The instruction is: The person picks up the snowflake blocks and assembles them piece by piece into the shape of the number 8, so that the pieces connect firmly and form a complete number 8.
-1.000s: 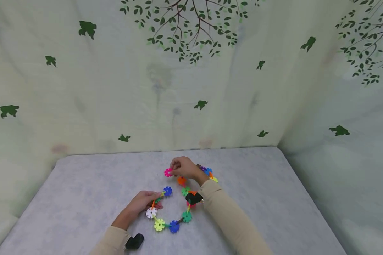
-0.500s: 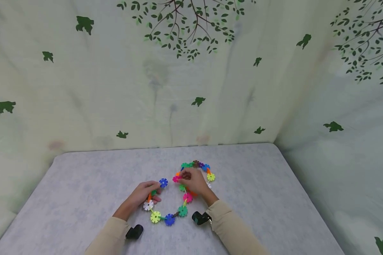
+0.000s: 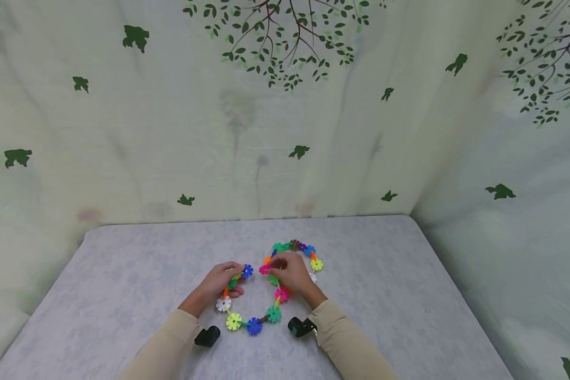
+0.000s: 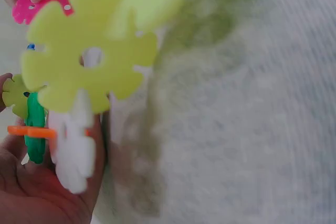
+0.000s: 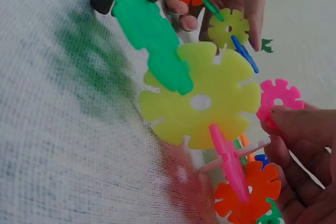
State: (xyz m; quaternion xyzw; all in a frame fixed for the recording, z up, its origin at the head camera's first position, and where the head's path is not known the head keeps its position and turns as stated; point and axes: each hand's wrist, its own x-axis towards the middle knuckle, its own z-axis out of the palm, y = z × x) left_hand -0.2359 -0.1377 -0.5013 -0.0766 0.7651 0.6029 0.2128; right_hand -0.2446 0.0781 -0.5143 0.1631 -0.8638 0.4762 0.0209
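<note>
A chain of notched, flower-shaped plastic discs lies in a loop on the table. My left hand (image 3: 218,281) grips its left end by a yellow disc (image 5: 229,27); a blue disc (image 3: 247,271) sticks out beyond the fingertips. Facing it, my right hand (image 3: 292,272) pinches a pink disc (image 5: 278,98) between thumb and fingers. A small gap separates the blue and pink discs. A green disc (image 4: 35,124), an orange one (image 4: 39,131) and a white one (image 4: 73,156) hang along the left palm. The right hand hides some discs behind it.
Beyond the right hand, more linked discs curve in a second loop, with a yellow disc (image 3: 316,264) at its right. A pale cloth covers the table (image 3: 385,316). Leaf-printed curtains (image 3: 247,158) stand at the back and sides. Black wrist cameras (image 3: 207,336) hang under both wrists.
My right hand has come nearer and slightly right with the pink disc, uncovering the far loop. My left hand has moved a little forward, keeping its grip on the chain.
</note>
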